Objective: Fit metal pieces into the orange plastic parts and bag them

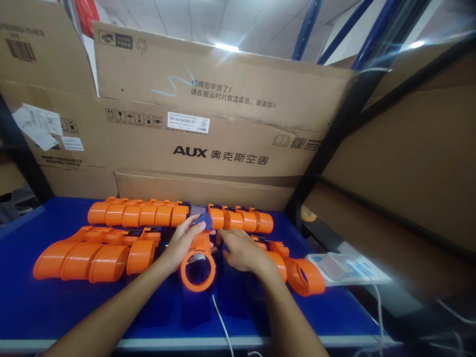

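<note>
1. As I look down through the head camera, the orange ringed piece (202, 244) sits in the left hand (182, 243), its round opening facing me just below the fingers.
2. A dark blue cap (204, 220) is at its upper end, and the left thumb presses on it; that hand is closed around the piece.
3. The right hand (238, 249) is just beside it, fingers curled inward; I cannot tell whether they grip anything.
4. Beyond both hands I see a back row of orange pieces (148, 215), set side by side.
5. Left of the left hand is a front-left group of orange pieces (108, 263); right of the right hand, a front-right group of orange pieces (307, 277).
6. Under everything lies a glossy blue tabletop (316, 317), with a pale front edge (159, 344) and a white cable (223, 322) between the forearms.
7. Past the hands, I have a printed cardboard wall (223, 183) marked AUX, with a black post (316, 158) off to their right.
8. High above them are a pale panelled ceiling (193, 25), a bright lamp (226, 48) and a blue beam (307, 29).
</note>
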A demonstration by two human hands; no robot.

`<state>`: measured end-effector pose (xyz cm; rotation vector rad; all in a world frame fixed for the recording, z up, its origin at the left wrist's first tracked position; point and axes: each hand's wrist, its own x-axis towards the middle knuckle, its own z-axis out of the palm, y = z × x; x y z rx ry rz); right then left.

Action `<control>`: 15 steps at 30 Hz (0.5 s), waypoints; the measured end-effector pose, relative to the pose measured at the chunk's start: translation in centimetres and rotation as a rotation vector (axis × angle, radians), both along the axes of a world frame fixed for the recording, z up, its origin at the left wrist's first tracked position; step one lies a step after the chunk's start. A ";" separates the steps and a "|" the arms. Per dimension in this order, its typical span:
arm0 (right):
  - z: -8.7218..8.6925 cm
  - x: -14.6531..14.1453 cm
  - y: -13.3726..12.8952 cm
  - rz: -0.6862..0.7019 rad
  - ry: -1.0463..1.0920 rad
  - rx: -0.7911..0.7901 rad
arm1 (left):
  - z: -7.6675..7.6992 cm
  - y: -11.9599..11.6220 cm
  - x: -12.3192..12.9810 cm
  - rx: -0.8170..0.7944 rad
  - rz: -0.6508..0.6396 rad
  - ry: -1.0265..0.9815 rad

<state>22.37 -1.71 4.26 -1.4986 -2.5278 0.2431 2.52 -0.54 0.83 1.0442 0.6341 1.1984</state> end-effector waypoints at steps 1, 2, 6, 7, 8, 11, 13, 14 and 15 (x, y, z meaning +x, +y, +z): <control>0.0 0.2 0.1 0.002 0.043 0.014 | 0.0 0.0 0.0 0.010 0.000 0.005; 0.1 0.4 0.3 0.002 0.089 0.023 | 0.0 0.1 -0.1 0.024 0.005 0.011; 0.3 0.5 1.1 -0.032 0.332 0.119 | -0.1 0.1 -0.2 0.083 0.017 0.039; 0.3 0.4 1.3 -0.042 0.411 0.166 | -0.1 0.1 -0.2 0.083 0.004 0.038; 0.3 0.1 1.4 -0.050 0.495 0.209 | -0.1 0.1 -0.2 0.076 -0.011 0.035; -0.1 -0.9 1.8 -0.058 0.750 0.257 | -0.2 0.0 -0.2 0.055 -0.049 0.025; -0.6 -1.6 2.0 -0.058 0.904 0.240 | -0.4 0.1 -0.2 0.058 -0.062 0.007; -0.8 -2.0 2.0 -0.060 0.971 0.228 | -0.5 0.2 -0.2 0.055 -0.066 -0.006; -0.9 -2.2 2.0 -0.063 1.026 0.213 | -0.6 0.3 -0.1 0.048 -0.065 -0.019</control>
